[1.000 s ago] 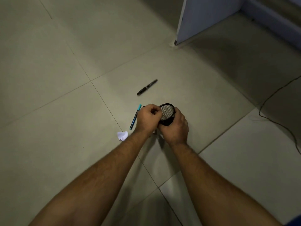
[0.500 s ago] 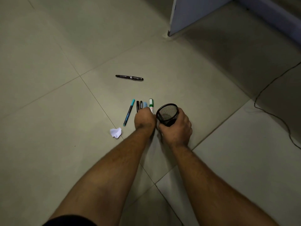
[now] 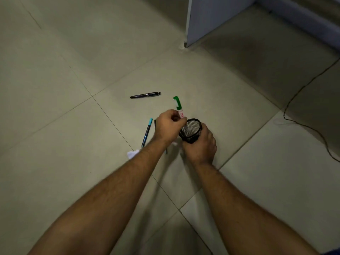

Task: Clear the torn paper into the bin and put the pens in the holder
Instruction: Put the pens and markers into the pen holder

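My right hand (image 3: pixel 200 144) grips a black mesh pen holder (image 3: pixel 192 130) tilted on the tiled floor. My left hand (image 3: pixel 168 127) pinches a white marker with a green cap (image 3: pixel 178 103), whose lower end sits inside the holder's mouth. A teal pen (image 3: pixel 146 132) lies on the floor just left of my left hand, and a dark pen (image 3: pixel 155 124) shows partly beside it. A black pen (image 3: pixel 145 95) lies farther away on the floor. A scrap of torn white paper (image 3: pixel 132 154) lies half hidden by my left forearm.
A pale blue panel (image 3: pixel 211 19) stands on the floor at the far right. A black cable (image 3: pixel 301 124) runs across the tiles on the right. The floor is large beige tiles with grout lines. No bin is in view.
My left hand has lifted the green-capped marker off the floor and brought its end into the holder. My right hand still holds the holder.
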Tool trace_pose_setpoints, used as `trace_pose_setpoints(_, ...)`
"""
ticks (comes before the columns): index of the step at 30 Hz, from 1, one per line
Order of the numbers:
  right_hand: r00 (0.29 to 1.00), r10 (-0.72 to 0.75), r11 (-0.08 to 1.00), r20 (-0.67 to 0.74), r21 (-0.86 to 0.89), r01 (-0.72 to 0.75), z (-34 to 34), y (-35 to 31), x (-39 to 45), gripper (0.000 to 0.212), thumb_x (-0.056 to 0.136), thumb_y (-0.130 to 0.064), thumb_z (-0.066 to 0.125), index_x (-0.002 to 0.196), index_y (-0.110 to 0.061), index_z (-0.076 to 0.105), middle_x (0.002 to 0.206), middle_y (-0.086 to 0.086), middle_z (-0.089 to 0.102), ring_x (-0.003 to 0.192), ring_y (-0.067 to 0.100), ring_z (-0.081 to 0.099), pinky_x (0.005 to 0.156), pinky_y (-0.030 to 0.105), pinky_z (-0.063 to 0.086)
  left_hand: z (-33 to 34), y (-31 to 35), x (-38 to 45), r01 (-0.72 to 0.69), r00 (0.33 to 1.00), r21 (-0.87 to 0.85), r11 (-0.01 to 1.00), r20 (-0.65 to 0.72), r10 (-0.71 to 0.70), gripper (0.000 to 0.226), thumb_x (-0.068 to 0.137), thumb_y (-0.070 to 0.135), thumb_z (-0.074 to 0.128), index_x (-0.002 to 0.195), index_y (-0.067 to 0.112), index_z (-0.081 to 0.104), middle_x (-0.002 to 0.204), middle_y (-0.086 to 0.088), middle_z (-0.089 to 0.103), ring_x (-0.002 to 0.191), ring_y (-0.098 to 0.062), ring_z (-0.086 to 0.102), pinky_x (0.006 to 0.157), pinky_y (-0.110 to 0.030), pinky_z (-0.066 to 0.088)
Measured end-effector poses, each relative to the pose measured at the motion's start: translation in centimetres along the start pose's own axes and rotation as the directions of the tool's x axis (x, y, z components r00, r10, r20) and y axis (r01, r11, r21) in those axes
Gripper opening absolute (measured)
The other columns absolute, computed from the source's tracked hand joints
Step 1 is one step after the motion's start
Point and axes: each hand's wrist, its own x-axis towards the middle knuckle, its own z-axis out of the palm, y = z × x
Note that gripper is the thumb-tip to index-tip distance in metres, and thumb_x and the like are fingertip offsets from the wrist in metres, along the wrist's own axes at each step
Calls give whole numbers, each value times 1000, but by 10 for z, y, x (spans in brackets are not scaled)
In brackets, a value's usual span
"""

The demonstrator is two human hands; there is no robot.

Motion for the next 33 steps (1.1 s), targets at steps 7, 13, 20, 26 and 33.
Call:
trace_pose_setpoints(7,999,-19,997,-36,72,22,0,1,0,79,63,-41,77,134,-21,47,127,3,60,117,28,55,98,42,47,-3,-13,-14,-116,991,241,963,87,97,35,73,32,76,107,22,72,91,2,55,82,-9,53,70,-20,43)
trace_pose_setpoints(13,1000,-19,998,3,55,19,-1,9,-6,90,63,-41,84,140,-17,44,136,5,55,126,27,50,105,41,42,-16,-57,-10,132,988,394,910,-127,-88,22,84,27,66,96,10,71,91,-9,71,86,-27,65,77,-33,53)
trace_pose_setpoints(20,1000,-13,999,-7,43,13,5,11,-6,90,62,-48,83,139,-19,45,133,4,57,123,27,51,103,41,44,5,-56,-1,212,977,678,703,-135,-164,27,92,28,59,105,6,65,103,-14,69,94,-32,66,72,-34,51)
trace_pose_setpoints(26,1000,3,999,-8,47,-3,7,8,-3,90,62,-49,83,139,-19,44,133,4,57,123,27,51,103,42,45,-7,-48,6,294,948,404,866,-242,-209,24,80,30,67,89,9,73,87,-9,72,80,-27,67,69,-30,54)
trace_pose_setpoints(33,1000,13,999,-13,43,-12,2,0,2,89,60,-41,84,138,-18,45,132,7,56,122,30,51,102,41,43,-31,9,4,47,969,-13,999,-244,-49,10,78,16,70,73,12,63,59,9,57,52,-3,49,47,-10,39)
